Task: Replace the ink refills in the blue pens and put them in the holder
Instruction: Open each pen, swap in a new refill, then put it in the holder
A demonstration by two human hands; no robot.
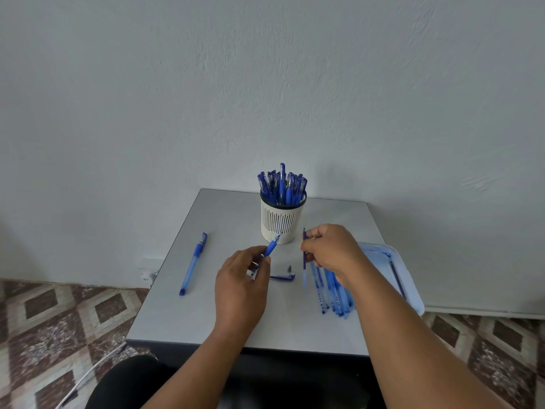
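My left hand (240, 283) grips an open blue pen barrel (271, 246) that points up and right toward the holder. My right hand (330, 249) pinches a thin blue refill (304, 262), held nearly upright beside the barrel. On the table between the hands lie a blue pen cap (282, 278) and a small metal pen tip (289, 268). A white slotted holder (281, 221) stands at the back, full of several blue pens. Several refills (333, 293) lie in a bunch under my right wrist. One whole blue pen (193, 264) lies at the left.
The small grey table (206, 314) stands against a white wall. A clear plastic tray (395, 276) overhangs its right edge with one thin dark refill in it. Patterned floor tiles, a wall socket and a white cable lie below at the left.
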